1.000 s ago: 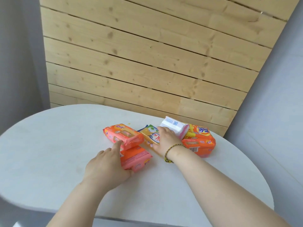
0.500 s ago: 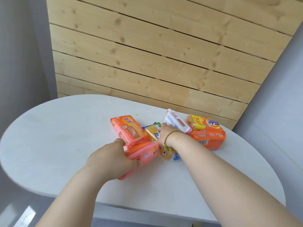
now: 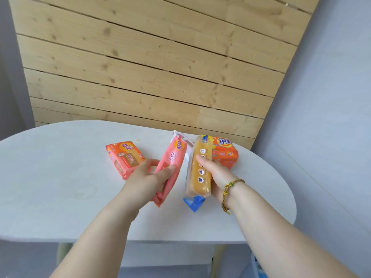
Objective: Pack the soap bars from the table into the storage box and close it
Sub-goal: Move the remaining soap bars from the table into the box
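A pink soap bar [image 3: 176, 155] is being gripped by the left hand [image 3: 147, 178], a yellow soap bar [image 3: 198, 184] by the right hand [image 3: 216, 174]. An orange soap bar [image 3: 124, 156] is lying at the left hand's ten o'clock.

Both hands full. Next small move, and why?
Probably carry both loads to the box, which is out of view: left hand grips the pink pack, right hand the yellow bar. Orange pack and Tide pack lie on the table.
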### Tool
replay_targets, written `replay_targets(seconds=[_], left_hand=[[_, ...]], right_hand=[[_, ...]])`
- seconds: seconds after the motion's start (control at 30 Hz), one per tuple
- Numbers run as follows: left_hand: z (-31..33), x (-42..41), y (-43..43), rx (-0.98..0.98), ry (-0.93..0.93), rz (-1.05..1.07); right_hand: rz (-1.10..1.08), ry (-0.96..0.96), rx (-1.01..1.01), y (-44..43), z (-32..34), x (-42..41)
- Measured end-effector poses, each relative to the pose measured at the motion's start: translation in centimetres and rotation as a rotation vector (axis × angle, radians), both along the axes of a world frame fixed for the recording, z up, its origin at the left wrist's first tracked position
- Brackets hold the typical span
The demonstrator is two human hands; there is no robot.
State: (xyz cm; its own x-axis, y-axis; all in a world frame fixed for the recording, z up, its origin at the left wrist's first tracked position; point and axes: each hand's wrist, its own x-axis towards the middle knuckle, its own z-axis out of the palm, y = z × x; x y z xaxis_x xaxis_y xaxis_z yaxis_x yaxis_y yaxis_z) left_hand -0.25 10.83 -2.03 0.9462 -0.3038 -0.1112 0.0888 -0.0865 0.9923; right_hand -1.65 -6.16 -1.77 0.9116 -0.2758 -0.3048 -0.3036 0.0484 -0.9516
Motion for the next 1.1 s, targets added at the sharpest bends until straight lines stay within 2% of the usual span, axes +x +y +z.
replay_targets(seconds=[0.27,0.53,0.7,0.83,1.1], left_hand=[[0.4,-7.2,-9.5,-0.099,-0.062,-0.205],[-2.2,-16.6,-21.7,-0.011,-0.112,-0.617],[-7.1,-19.8,-29.3,0.171,0.027,-0.874],[-12.4,-19.9,-32.3,0.285,0.148,-0.979],[-20.9,-17.4,-32.9,0.655,0.124,-1.106]], right_hand=[[-0.162,-0.004,-0.032,-6.7,1.8,-8.9],[-0.452,-0.014,0.007,-16.8,0.2,-23.7],[-0.635,0.061,0.112,-22.0,-6.0,-29.4],[-0.703,0.138,0.205,-24.1,-12.6,-30.1],[-0.751,0.328,0.443,-23.2,-23.9,-28.1]])
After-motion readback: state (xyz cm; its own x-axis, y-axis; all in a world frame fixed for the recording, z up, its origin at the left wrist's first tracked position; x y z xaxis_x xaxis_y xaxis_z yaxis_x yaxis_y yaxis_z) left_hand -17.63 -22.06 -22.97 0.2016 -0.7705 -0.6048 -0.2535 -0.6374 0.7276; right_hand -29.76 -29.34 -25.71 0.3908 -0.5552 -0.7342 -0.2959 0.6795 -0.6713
